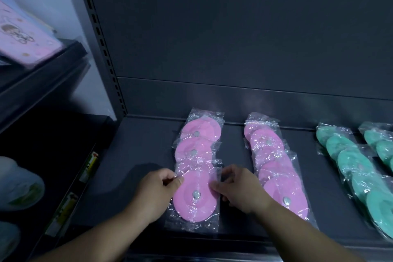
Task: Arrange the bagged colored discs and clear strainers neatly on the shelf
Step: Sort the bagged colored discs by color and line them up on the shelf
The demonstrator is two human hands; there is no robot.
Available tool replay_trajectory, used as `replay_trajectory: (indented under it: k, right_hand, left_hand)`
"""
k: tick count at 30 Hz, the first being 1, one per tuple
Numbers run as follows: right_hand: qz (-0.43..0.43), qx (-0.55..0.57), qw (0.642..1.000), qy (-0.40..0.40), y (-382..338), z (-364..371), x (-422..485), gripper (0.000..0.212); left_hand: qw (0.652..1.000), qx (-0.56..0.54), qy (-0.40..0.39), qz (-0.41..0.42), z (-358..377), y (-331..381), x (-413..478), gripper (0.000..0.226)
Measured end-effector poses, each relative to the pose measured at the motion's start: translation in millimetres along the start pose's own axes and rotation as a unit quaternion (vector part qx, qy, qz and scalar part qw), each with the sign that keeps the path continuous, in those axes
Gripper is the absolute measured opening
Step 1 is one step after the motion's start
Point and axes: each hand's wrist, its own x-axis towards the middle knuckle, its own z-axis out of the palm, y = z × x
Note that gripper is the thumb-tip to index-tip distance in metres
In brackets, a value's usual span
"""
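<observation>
Pinching the front pink disc bag [195, 195] by its side edges here: left grip [153, 189] narrow on the left film edge, right grip [240, 191] narrow on the right. Lying flat on the shelf [138, 155], front of the left pink row [194, 151], lapping the next one back. Better to slide than lift, match the overlap, line up parallel with the second pink row [276, 168]. Slippery film probably, so go gentle.

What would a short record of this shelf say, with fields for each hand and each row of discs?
left hand: pinches left edge of front pink bag
right hand: grips its right edge
left pink row: three overlapping bags
right pink row: overlapping bags, untouched
teal rows: two, far right of shelf, cut off by frame
</observation>
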Motion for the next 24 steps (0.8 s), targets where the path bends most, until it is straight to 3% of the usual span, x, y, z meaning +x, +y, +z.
replay_trajectory:
  k: [6, 12, 17, 19, 24]
  right_hand:
    - [-0.005, 0.022, 1.0, 0.021, 1.3, -3.1, 14.1, 0.032]
    - [0.01, 0.075, 0.994, 0.078, -8.0, -9.0, 50.4, 0.029]
    - [0.05, 0.109, 0.992, 0.038, -16.3, -2.4, 65.5, 0.024]
    - [0.036, 0.114, 0.992, 0.038, -16.4, -1.3, 67.4, 0.019]
    - [-0.034, 0.249, 0.967, -0.034, -29.6, -11.5, 59.9, 0.018]
  left_hand:
    - [0.998, -0.03, -0.025, -0.044, 0.5, 1.1, 2.7, 0.015]
    - [0.997, -0.037, 0.055, -0.031, -11.5, 17.2, 43.6, 0.029]
    - [0.999, -0.019, 0.021, -0.028, -5.2, 16.5, 74.6, 0.028]
    - [0.999, -0.038, 0.021, -0.029, -2.6, 14.5, 76.5, 0.021]
    - [0.995, -0.101, 0.012, -0.017, -7.8, 17.8, 72.9, 0.015]
